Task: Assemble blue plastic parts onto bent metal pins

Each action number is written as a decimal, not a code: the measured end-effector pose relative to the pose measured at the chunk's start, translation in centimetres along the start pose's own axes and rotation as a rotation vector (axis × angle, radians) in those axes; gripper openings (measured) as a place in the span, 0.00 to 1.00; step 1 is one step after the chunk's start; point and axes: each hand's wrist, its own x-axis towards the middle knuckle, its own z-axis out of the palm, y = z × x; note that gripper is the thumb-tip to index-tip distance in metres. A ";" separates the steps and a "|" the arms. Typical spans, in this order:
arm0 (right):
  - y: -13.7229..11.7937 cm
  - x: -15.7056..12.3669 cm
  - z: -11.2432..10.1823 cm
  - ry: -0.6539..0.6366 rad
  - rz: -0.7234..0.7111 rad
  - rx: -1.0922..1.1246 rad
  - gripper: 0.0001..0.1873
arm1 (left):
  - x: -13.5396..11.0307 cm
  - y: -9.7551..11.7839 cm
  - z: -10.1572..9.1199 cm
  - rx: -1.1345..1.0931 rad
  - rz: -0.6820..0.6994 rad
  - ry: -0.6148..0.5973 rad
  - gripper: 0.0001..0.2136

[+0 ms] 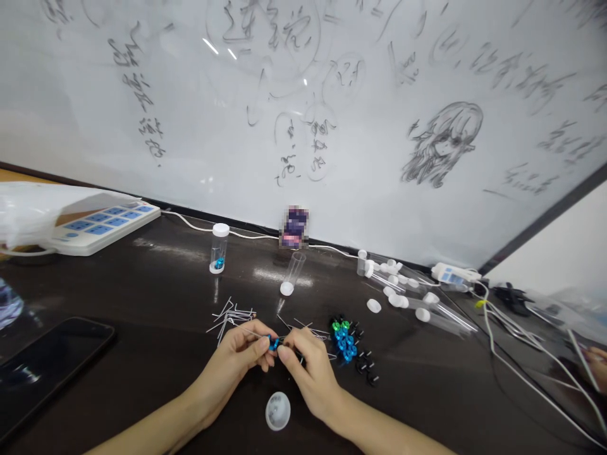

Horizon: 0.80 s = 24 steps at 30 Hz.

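Between thumb and fingers my left hand (239, 352) pinches a small blue metal part (273, 343). My right hand (310, 366) closes on something dark and small against that part's right side, mostly hidden by the fingertips. Behind my left hand lies a pile of thin L-shaped hex keys (232, 314), and more metal rods lie behind my right hand. To the right are blue metal parts (346, 346), green metal parts (340, 325) and several black screws (365, 361). A round translucent cap (277, 411) with small dark bits inside sits below my hands.
A capped clear tube (219, 249) with a blue part stands at the back left; an uncapped tube (294, 272) stands centrally. Tubes and white caps (398, 300) lie right. A black phone (52, 366), power strip (109, 227), cables and another person's hand (597, 366) are at the sides.
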 end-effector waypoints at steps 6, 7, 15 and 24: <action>-0.1 0.1 0.2 0.056 -0.031 -0.002 0.06 | 0.1 -0.1 -0.2 -0.006 0.018 0.013 0.08; -0.1 0.1 0.2 0.076 -0.038 0.005 0.05 | 0.2 -0.1 -0.3 -0.011 0.022 0.015 0.08; 0.1 0.0 0.1 0.011 -0.003 0.000 0.19 | 0.1 -0.2 -0.2 -0.018 -0.007 -0.038 0.06; 0.2 -0.1 0.5 0.085 -0.070 0.023 0.04 | 0.0 -0.2 -0.3 0.004 0.037 -0.019 0.04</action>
